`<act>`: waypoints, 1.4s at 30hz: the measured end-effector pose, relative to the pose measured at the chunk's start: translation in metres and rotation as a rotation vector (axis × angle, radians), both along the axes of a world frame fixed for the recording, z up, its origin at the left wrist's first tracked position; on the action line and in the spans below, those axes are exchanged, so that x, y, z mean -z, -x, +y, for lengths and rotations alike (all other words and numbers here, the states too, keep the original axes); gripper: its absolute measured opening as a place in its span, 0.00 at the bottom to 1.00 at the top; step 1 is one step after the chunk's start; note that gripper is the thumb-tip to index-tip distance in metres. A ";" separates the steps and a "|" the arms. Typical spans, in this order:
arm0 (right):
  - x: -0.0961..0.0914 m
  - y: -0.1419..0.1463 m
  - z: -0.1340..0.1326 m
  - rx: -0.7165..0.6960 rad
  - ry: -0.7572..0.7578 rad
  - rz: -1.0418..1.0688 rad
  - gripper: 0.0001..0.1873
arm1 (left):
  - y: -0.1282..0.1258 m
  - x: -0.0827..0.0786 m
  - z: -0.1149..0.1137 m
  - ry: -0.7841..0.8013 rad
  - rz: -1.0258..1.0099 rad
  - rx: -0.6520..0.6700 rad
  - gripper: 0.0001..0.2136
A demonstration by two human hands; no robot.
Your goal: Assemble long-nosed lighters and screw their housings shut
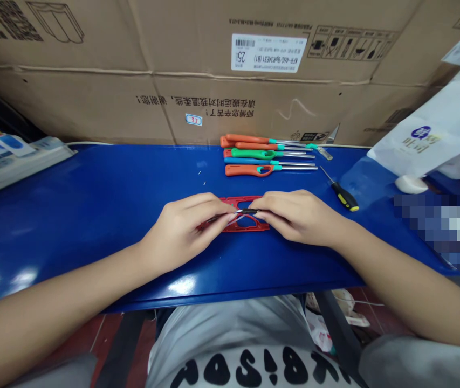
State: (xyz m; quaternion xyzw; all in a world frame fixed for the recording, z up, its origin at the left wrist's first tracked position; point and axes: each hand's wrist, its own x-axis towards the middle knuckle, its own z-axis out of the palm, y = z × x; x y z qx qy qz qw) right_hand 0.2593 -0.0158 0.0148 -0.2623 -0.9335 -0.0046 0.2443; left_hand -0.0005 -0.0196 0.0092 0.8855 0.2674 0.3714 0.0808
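My left hand (191,221) is closed in a pinch over the middle of the blue table, on a thin pale wire or tube (234,220). A small black part (249,211) bridges the gap between my two hands. My right hand (298,215) pinches its right end between thumb and fingers. Just beneath the fingertips lies a red plastic casing (249,226) with cut-out openings. Both hands hide part of this casing, and my left fingers partly cover something dark.
Several long-nosed lighters (249,170) lie side by side behind my hands. A black and yellow screwdriver (346,197) rests to their right. A cardboard box (189,108) walls off the table's back. A white bag (427,129) stands at right, and a power strip (23,164) lies far left.
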 end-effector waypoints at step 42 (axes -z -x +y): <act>0.005 0.010 -0.008 -0.080 0.168 0.057 0.10 | -0.005 0.007 -0.001 0.020 -0.145 0.141 0.05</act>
